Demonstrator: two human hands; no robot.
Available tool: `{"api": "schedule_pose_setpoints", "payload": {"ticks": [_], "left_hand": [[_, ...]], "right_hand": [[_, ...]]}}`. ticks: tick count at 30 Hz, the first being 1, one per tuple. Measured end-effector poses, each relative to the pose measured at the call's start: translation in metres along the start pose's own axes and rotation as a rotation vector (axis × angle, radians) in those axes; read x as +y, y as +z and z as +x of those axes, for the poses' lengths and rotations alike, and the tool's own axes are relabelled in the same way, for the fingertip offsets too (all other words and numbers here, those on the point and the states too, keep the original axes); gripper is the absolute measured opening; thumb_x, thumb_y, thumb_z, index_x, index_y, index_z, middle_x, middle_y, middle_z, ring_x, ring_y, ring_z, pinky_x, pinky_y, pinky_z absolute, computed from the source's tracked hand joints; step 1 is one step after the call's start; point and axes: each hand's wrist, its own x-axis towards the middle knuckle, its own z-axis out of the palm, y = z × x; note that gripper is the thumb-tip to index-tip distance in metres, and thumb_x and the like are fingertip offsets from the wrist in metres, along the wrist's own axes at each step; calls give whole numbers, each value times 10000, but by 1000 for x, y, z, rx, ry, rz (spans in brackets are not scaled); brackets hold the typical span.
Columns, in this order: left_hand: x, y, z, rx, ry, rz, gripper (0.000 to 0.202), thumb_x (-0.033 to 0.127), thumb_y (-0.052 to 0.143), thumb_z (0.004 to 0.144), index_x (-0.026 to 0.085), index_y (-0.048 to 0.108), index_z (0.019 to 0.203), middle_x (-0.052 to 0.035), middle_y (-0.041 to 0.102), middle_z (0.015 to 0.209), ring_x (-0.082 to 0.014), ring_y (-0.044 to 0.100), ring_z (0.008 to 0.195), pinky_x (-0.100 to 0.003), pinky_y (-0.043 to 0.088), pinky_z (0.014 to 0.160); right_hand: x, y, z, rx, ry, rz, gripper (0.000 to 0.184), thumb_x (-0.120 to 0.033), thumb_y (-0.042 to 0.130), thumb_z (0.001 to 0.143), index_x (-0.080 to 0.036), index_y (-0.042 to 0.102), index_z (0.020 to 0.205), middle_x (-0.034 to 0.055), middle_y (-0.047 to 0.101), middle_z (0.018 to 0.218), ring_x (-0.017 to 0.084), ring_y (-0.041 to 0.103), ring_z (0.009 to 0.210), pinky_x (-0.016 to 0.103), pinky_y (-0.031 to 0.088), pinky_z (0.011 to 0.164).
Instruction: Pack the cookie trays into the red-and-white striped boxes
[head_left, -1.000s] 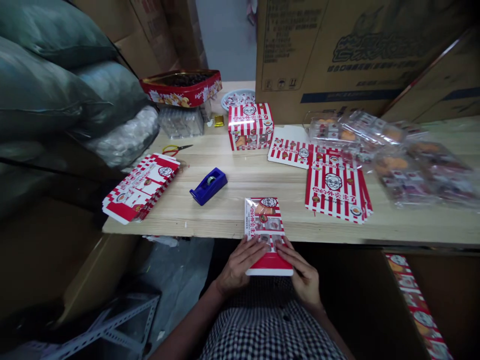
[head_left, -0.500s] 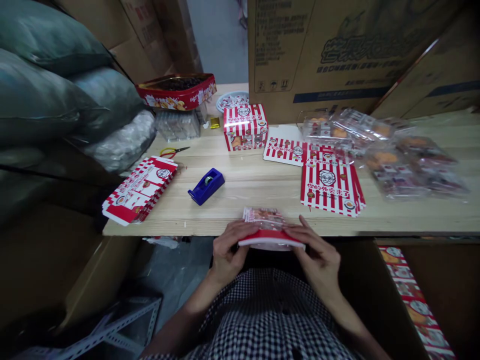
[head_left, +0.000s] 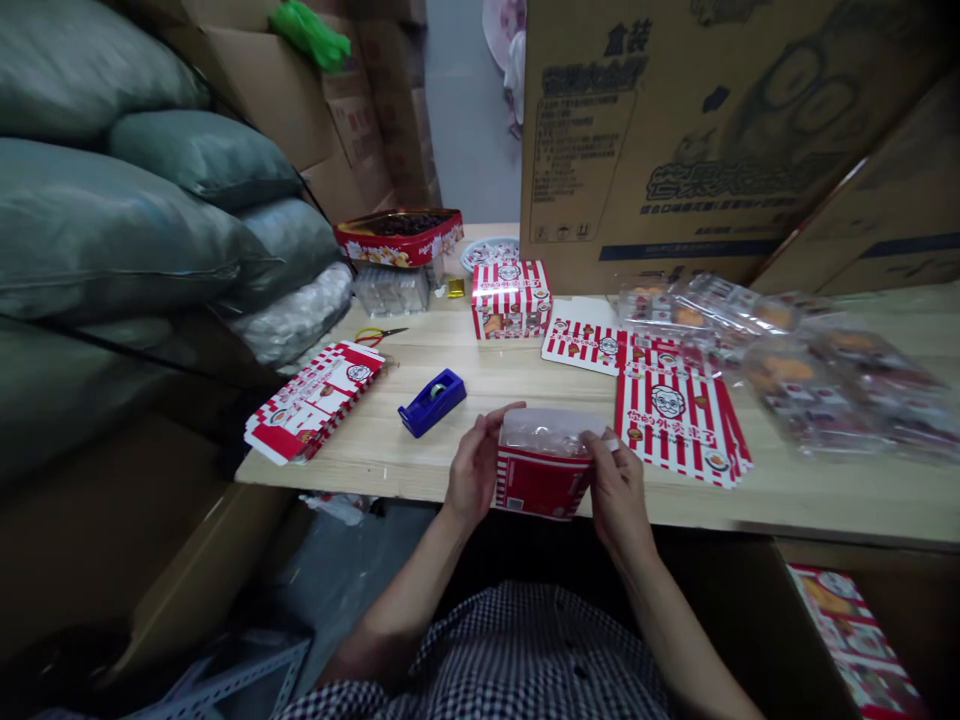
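Head camera: the left hand [head_left: 474, 468] and right hand [head_left: 619, 487] grip opposite sides of the open-topped red carton [head_left: 541, 483], to the near right of the blue tape dispenser [head_left: 433, 404]; flattened cartons [head_left: 315, 402] lie left of that dispenser.

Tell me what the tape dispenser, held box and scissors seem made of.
Tape dispenser: probably smooth plastic, judging by its uniform blue, molded look.
Held box: likely thin, smooth cardboard; striped print, pale inside.
Scissors: dark, pointed blades look metallic; yellow-and-red handles may be plastic.
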Motion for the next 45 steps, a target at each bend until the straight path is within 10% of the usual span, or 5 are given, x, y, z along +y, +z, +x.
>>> {"api": "schedule_pose_setpoints", "payload": {"ticks": [8,13,18,32,45], "left_hand": [[0,-17,-3,-18,-76,132,245,280,719,801,115,751,980,-46,753,820,-196,693,789,-274,493,768],[5,-14,0,0,-94,167,165,253,697,792,116,750,870,-28,717,718,-162,641,671,-245,465,672],[-1,-6,0,71,-29,195,137,272,710,799,142,735,835,13,677,664,-112,567,580,-204,425,603],[16,-8,9,-54,-162,234,286,183,686,708,111,782,968,-36,732,712,-152,632,626,-245,481,653],[-43,-56,-35,150,-415,82,279,85,665,626,127,778,877,-40,749,733,-128,634,565,-227,479,574]], "right_hand": [[5,-3,-3,-64,-29,-26,209,-457,633,898,-267,670,979,17,761,975,242,702,947,342,556,815],[4,-22,-8,-233,37,-3,610,-639,326,958,-221,710,1181,85,769,1078,290,671,1139,432,523,974],[3,-21,-17,-272,106,58,521,-551,499,954,-271,579,1386,59,714,1258,273,637,1214,442,503,1025],[-19,-19,4,-197,173,72,194,-237,762,719,-200,775,909,34,797,881,234,734,837,327,573,761],[26,-49,-12,-258,491,28,143,-221,775,670,-197,783,811,20,773,731,142,677,568,238,555,565]]}}
